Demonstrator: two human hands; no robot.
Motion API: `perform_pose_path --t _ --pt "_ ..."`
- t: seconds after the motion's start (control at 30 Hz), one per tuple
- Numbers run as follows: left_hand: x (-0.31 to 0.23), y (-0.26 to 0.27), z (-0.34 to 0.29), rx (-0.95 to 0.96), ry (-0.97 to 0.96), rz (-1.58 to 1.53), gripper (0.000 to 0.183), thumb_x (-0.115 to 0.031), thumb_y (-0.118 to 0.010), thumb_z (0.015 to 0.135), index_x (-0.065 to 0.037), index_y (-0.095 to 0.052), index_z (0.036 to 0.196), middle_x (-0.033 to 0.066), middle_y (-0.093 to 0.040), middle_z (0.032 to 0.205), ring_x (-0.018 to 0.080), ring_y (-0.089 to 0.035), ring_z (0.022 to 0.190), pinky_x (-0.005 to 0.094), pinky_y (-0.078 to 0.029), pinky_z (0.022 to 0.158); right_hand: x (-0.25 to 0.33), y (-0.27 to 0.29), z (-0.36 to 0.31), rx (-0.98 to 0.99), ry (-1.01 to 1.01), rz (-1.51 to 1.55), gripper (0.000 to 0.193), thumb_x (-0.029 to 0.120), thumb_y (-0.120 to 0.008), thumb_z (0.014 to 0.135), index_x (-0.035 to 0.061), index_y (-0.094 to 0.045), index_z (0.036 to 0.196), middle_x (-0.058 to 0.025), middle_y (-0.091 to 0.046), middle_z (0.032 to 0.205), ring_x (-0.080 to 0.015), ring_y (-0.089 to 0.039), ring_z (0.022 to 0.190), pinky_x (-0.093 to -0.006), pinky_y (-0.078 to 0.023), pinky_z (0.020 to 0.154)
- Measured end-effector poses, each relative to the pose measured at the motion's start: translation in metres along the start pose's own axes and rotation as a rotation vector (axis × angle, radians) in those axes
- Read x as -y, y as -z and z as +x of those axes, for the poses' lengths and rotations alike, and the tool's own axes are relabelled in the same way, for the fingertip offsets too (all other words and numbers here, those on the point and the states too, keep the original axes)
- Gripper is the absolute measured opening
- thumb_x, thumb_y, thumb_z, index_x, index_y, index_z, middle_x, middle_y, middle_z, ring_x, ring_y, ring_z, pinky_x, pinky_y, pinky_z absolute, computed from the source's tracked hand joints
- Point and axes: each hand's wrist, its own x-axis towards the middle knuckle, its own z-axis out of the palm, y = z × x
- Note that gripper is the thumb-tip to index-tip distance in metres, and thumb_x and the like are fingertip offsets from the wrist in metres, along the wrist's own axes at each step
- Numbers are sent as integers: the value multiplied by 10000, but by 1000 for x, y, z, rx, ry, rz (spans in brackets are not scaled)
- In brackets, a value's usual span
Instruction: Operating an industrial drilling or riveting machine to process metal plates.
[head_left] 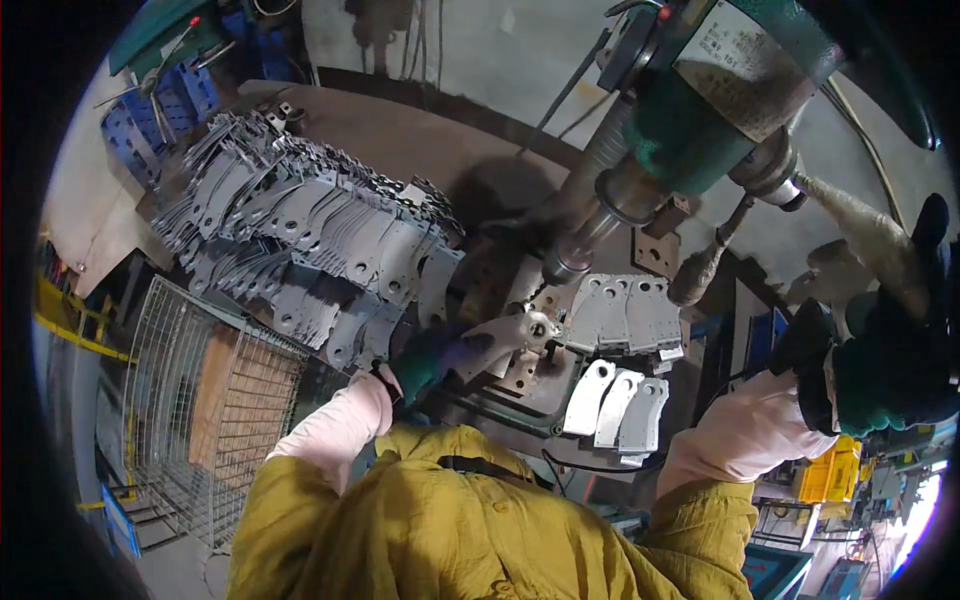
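Holding tight, the left hand [430,358] in its green glove pins a flat metal plate [520,335] on the drill desk [500,395], right under the drill bit [566,262]; the grip is clenched on the plate, with fingers on top of it; the right hand [890,370], in a dark green glove, is wrapped around the cloth-bound drill lever [870,235], up high on the right side; the bit's tip hangs just above the plate and looks not yet in it; a small hole shows in the plate near the bit; just beside the plate lie some plates in two neat rows [625,350], and I think those are the done ones; a very big heap of plates [310,235] sits on the left, well apart from the neat rows; so only a small part looks done, and most plates look left to do.
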Motion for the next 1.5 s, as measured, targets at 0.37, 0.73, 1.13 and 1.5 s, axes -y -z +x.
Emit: perform_pose_path --t 0.37,0.73,1.13,1.5 --pt "65 7 110 -34 -197 593 593 -579 -650 820 -135 -640 1213 169 -696 1060 335 -662 925 442 -506 839 -14 2 -19 -56 39 -98 445 262 -578 977 17 -409 1307 -129 -551 1207 -229 -593 1027 -303 -500 901" --pt "44 11 94 -15 -4 280 525 -459 -698 752 -121 -662 1152 181 -686 1042 340 -656 926 412 -502 807 4 37 -29 86 -132 -384 357 290 -591 940 17 -491 1149 -111 -583 1070 -209 -600 971 -326 -467 907" --pt "54 1 103 -116 18 284 550 -517 -671 815 -144 -633 1218 164 -671 1098 317 -625 1010 409 -490 876 27 64 -41 -286 -1314 1373 423 358 -410 999 -22 -583 934 -122 -593 797 -285 -602 930 -501 -357 1071" --pt "85 -1 125 -38 -55 72 586 -497 -708 848 -111 -612 1278 100 -685 1028 206 -631 836 340 -522 675 53 62 -43 -217 -1186 1036 308 333 -533 939 30 -584 961 -78 -604 836 -222 -598 908 -411 -378 1006"
